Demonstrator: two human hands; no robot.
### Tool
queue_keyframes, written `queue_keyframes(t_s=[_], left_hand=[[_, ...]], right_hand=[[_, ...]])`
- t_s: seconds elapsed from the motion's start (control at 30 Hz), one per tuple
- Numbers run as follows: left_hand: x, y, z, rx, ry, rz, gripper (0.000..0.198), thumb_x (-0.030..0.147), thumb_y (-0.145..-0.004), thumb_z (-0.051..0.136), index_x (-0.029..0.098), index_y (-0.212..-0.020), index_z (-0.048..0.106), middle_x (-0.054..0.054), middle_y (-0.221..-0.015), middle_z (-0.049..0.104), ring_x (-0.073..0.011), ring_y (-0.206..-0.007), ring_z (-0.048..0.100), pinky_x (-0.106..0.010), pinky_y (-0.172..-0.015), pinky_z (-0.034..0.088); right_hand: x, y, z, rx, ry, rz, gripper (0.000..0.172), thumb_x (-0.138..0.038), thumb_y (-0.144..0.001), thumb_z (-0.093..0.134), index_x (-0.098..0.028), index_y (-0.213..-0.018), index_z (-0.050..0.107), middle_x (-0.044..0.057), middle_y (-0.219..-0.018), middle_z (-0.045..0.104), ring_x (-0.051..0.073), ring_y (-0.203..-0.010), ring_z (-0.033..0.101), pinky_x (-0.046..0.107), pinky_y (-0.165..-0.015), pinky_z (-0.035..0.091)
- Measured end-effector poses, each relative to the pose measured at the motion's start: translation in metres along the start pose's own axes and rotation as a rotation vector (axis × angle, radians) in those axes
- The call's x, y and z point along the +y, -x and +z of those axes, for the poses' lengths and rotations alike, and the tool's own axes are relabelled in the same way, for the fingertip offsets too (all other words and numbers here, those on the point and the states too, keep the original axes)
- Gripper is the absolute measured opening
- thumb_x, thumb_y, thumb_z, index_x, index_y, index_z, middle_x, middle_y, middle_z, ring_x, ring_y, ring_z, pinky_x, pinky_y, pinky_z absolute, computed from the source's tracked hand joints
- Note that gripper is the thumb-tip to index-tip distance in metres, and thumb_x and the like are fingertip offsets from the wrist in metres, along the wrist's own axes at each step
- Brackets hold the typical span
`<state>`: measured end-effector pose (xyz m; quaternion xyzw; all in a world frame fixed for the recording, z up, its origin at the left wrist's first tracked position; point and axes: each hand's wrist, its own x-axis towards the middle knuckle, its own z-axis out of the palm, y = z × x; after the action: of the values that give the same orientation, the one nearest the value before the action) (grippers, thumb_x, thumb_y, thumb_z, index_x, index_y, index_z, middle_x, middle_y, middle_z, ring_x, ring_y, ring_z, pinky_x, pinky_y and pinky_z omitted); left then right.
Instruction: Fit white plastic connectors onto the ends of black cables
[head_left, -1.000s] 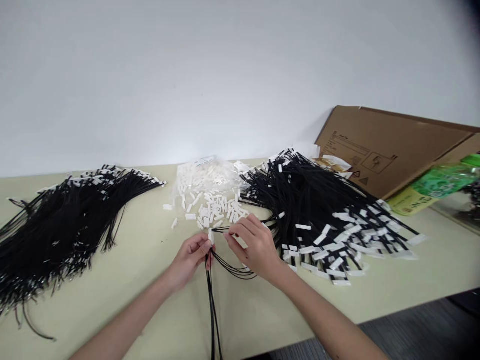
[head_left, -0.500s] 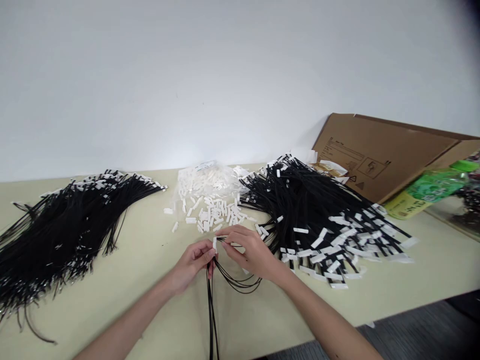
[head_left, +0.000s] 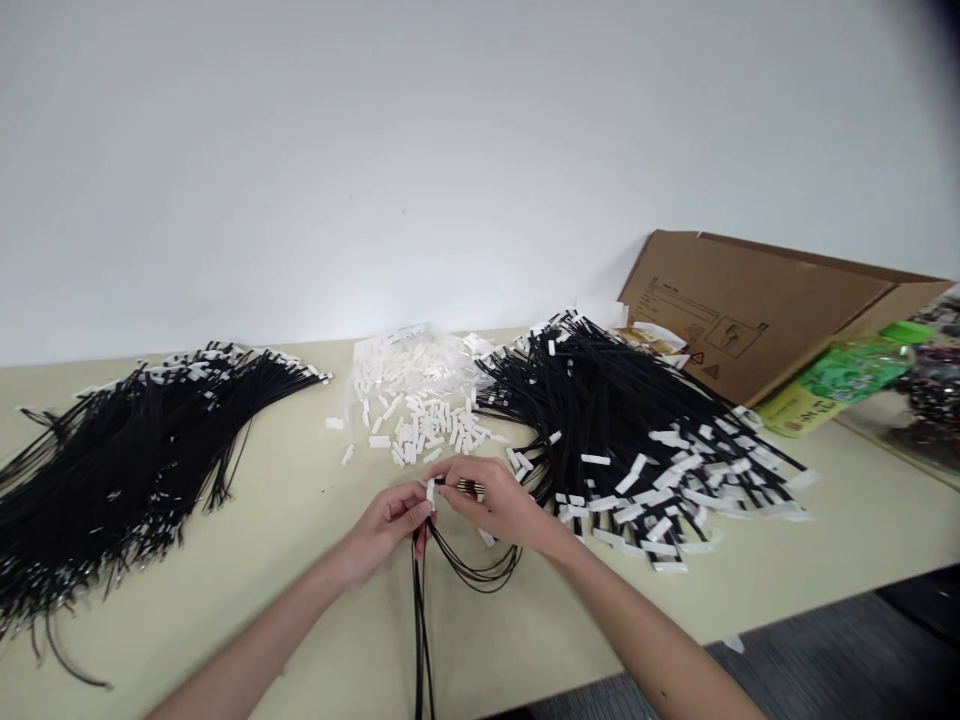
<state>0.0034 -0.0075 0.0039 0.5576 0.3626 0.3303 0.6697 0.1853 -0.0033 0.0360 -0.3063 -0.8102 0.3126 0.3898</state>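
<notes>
Between finger and thumb, my left hand [head_left: 401, 520] pinches a small white plastic connector housing [head_left: 431, 492], held upright above the table. My right hand [head_left: 487, 497] is closed on thin black wires [head_left: 472, 487], their ends at the right side of that housing. Whether the ends sit inside it I cannot tell. The wires loop below my right hand and back under my left, and black strands hang down towards the table's near edge. Behind my hands lies a heap of loose white connector housings [head_left: 424, 428], next to a clear plastic bag [head_left: 412, 365] of more.
Black wire bundles with white ends [head_left: 150, 450] spread over the left of the table [head_left: 315, 640]. Another pile of black cables with white connectors [head_left: 607, 410] lies right. Beyond it are a cardboard box [head_left: 750, 310] and a tilted green-capped bottle [head_left: 847, 378].
My right fingers have shifted slightly on the wires, bringing them close against the white housing. My left hand keeps its pinch. The camera view has moved a little.
</notes>
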Motion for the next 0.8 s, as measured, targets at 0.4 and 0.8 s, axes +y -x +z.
queue_keyframes(t_s=[0.4, 0.8], left_hand=[[-0.0009, 0.0002, -0.0008, -0.012, -0.024, -0.001, 0.023, 0.037, -0.079, 0.053, 0.015, -0.071, 0.052, 0.003, -0.057, 0.048, -0.0099, -0.048, 0.048, -0.023, -0.046, 0.043], [0.0003, -0.0030, -0.0008, 0.163, 0.150, 0.023, 0.022, 0.036, -0.075, 0.059, 0.015, -0.073, 0.056, 0.003, -0.062, 0.048, -0.0085, -0.052, 0.045, -0.020, -0.046, 0.038]], right_hand=[[0.0017, 0.0011, 0.0007, 0.000, -0.039, -0.035, 0.017, -0.010, -0.082, 0.044, -0.017, -0.067, 0.050, 0.005, -0.093, 0.061, 0.011, -0.080, 0.058, 0.022, -0.069, 0.043], [0.0051, 0.0014, 0.0067, 0.288, 0.243, -0.242, 0.017, -0.014, -0.080, 0.052, -0.020, -0.093, 0.059, 0.007, -0.103, 0.060, 0.017, -0.104, 0.049, 0.036, -0.091, 0.042]])
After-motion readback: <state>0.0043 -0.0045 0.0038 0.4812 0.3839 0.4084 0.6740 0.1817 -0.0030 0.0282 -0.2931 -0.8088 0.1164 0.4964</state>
